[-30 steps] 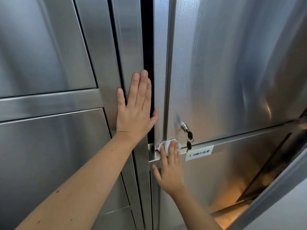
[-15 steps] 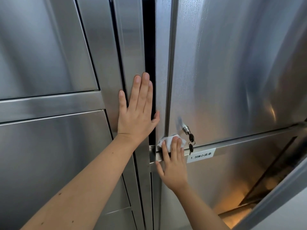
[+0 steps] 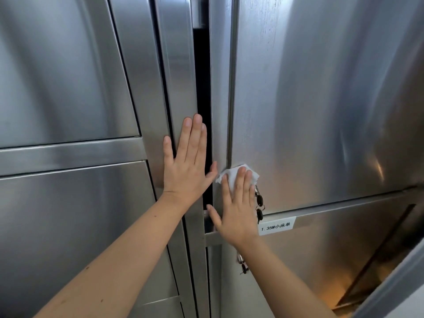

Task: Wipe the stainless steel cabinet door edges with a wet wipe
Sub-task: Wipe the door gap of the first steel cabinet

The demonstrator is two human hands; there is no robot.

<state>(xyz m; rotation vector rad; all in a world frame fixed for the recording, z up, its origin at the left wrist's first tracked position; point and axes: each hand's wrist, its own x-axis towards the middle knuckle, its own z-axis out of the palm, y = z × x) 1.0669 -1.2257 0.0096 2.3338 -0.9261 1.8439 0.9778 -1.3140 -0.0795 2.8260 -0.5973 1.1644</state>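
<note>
As seen from the head camera, the left hand point(image 3: 187, 167) lies flat with fingers extended on the steel post left of the dark gap, gripping nothing. The right hand point(image 3: 237, 208) is likewise flat, fingers spread, pressing the white wet wipe point(image 3: 236, 174) against the left edge of the upper right cabinet door point(image 3: 321, 99). Keys point(image 3: 259, 206) hang just right of this hand, above a white label point(image 3: 276, 226).
</note>
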